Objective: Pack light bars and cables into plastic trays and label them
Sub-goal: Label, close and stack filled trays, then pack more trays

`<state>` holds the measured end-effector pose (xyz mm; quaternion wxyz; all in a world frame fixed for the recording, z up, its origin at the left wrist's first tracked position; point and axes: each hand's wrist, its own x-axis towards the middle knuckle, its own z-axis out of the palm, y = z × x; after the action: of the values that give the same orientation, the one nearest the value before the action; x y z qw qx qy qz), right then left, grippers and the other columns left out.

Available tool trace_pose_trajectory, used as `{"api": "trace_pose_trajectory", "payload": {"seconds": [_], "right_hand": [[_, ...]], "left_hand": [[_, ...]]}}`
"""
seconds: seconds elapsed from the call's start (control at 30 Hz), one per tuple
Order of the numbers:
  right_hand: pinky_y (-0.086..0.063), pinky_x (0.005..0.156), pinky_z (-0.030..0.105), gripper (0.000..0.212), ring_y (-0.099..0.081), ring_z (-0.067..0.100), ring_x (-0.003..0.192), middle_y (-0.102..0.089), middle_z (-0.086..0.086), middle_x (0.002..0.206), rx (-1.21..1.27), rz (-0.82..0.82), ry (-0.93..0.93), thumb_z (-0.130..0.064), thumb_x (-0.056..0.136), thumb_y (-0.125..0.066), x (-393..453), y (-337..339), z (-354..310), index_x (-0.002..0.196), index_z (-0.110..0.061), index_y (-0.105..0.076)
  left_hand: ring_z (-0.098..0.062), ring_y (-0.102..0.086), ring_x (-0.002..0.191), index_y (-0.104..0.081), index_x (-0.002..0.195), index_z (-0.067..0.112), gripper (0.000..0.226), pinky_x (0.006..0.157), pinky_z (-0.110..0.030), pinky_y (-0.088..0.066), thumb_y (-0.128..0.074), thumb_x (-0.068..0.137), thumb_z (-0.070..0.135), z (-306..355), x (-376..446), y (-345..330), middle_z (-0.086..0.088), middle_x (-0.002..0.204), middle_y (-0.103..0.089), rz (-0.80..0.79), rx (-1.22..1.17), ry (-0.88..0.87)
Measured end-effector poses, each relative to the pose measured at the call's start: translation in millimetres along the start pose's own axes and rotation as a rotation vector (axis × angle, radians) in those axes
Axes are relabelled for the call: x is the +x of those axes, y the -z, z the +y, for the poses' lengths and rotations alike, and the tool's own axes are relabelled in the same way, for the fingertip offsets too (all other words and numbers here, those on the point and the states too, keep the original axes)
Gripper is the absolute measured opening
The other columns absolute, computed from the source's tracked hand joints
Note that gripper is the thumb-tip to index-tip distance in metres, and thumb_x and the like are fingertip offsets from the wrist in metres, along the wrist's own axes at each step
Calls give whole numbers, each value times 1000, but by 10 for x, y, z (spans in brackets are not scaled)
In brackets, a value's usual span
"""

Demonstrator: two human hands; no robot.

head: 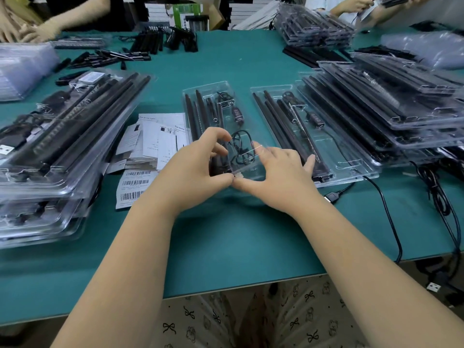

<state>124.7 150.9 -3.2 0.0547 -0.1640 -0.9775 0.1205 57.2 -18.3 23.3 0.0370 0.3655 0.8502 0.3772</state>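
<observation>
At the far left of the green table (226, 234) sits a tall stack of filled trays (62, 146), clear plastic with dark light bars lying lengthwise inside. Just to its right a loose heap of paper leaflets (155, 139) spreads out, and nearer the table's edge lies a sheet of barcode labels (134, 187).

In the middle, the person's left hand (193, 169) and right hand (278, 177) meet over the near end of the centre tray (208, 96). The left hand's fingers (216, 135) are curled over the tray, thumb and forefinger pinching its near rim; the right hand's thumb presses against that same spot, tip to tip with the left, while its other fingers lie fairly straight across the plastic. A coiled black cable (242, 146) shows through the tray between the two hands, and black light bars (194, 114) run up its left side.

Just right of that lies a second tray (326, 151), also loaded with bars and a small controller, its cable trailing out to a USB plug (332, 197) on the table. Further right rises another stack of packed trays (401, 101), with loose black cables (437, 197) hanging over the table's edge.

Across the table, other people's hands are at work on similar pieces.
</observation>
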Motion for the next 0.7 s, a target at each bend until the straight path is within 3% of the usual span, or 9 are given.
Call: {"api": "trace_pose_trajectory", "payload": {"seconds": [0.13,0.2,0.27,0.33,0.5,0.7], "right_hand": [[11,105,66,72,-22,21,137,-35,-3,145,113,102,-95,-75,78,-41,45,-37,-89,140,-39,-37],[12,104,65,77,-22,22,137,-30,-2,146,139,106,-134,-77,71,-48,74,-48,-124,139,-42,-38],[13,104,66,88,-22,22,137,-32,-1,145,129,108,-164,-83,61,-43,91,-61,-156,139,-43,-37],[14,104,65,87,-25,21,136,-35,-1,142,128,147,-194,-84,60,-41,95,-76,-186,137,-41,-41],[15,108,58,62,-27,18,133,-41,-5,138,211,190,-186,-73,72,-54,85,-97,-153,123,-38,-58],[7,111,52,33,-29,20,128,-48,-8,132,196,287,-256,-53,83,-59,91,-119,-131,100,-27,-72]], "left_hand": [[-5,-56,92,-61,101,30,28,82,-26,-46,-70,78,16,8,21,3,15,96,-61,17,53,-71],[2,-53,85,-67,88,29,17,73,-13,-39,-69,79,14,15,35,10,13,95,-61,9,101,-94],[7,-52,83,-69,78,26,15,67,-4,-34,-68,78,11,16,42,14,11,97,-62,4,124,-106],[2,-53,82,-68,75,23,13,67,-7,-35,-67,78,11,14,45,3,8,98,-63,10,129,-112],[-12,-58,90,-65,77,24,9,79,-34,-47,-65,79,16,35,23,-34,10,100,-61,17,139,-105],[-7,-55,80,-62,75,26,10,76,-33,-48,-64,79,18,41,16,-53,12,99,-60,22,157,-106]]}}
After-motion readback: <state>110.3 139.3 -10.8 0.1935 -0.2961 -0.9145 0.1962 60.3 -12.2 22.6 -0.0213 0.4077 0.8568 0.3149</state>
